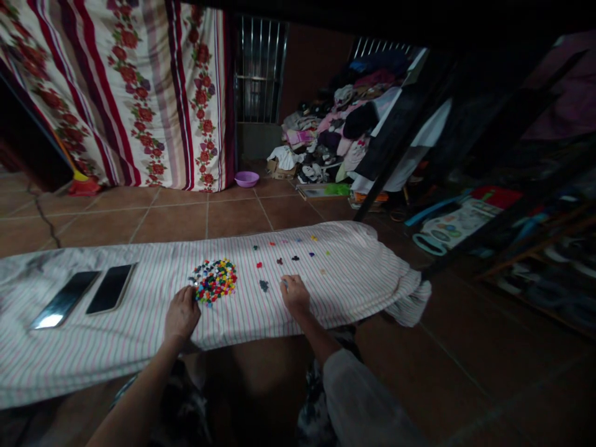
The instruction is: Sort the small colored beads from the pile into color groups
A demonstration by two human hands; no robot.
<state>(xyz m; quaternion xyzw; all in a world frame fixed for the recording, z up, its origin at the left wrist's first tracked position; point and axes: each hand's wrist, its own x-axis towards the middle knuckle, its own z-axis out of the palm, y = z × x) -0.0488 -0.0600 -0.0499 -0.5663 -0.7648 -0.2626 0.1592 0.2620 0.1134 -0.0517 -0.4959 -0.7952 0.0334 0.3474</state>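
A heap of small coloured plastic pieces (216, 284) lies on a striped cloth (153, 310). My left hand (184, 312) rests at the heap's near left edge, its fingers bent and close together, and whatever they hold is hidden. Right of the heap, my right hand (295, 297) is low over the cloth with thumb and fingertips pinched; a tiny pale bluish spot shows there, too small to name. Next to it sits a small group of dark grey pieces (264, 285). Beyond are little separate groups, among them red pieces (259, 265), black pieces (295, 258) and yellow pieces (314, 238).
Two phones, a larger phone (66, 299) and a smaller phone (110, 288), lie on the cloth at left. Past the tiled floor (233, 214) are a floral curtain (139, 93), a purple basin (246, 179) and piled clothes (344, 118). A dark post (391, 164) slants at right.
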